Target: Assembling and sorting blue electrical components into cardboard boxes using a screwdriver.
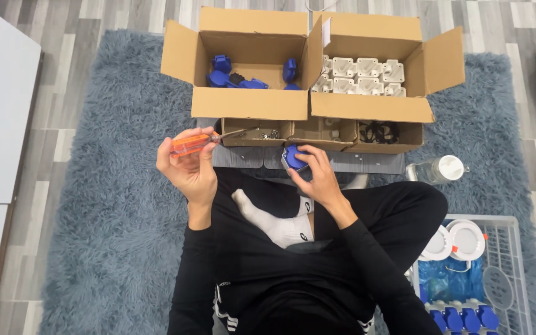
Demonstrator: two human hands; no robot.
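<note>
**Hand and Part Positions at the Floor Workstation**

We sit cross-legged on a grey-blue shag rug (119,186), facing a row of cardboard boxes.

Our left hand (188,166) is raised, palm toward us, and its fingers (201,141) are closed around the orange handle of a screwdriver (201,142). The metal shaft points right, and its tip reaches the edge of a small open box of screws (257,131).

Our right hand (317,177) rests just in front of the small boxes. Its fingers (310,156) curl over and pinch a blue plastic part (291,157), which sits low, near the grey mat (373,162) under the boxes. The screwdriver tip and the blue part are apart.

Behind the small boxes stand two larger cartons with flaps open. The left carton (249,102) holds a few more blue parts (221,73). The right carton (370,107) holds rows of white plastic parts (361,75). A further small box (379,133) contains black rings.

To our right, a clear bottle with a white cap (437,169) lies on the rug. Beside our right knee, a white wire basket (516,248) holds round white fixtures (466,239) and a row of blue parts at its near end.
</note>
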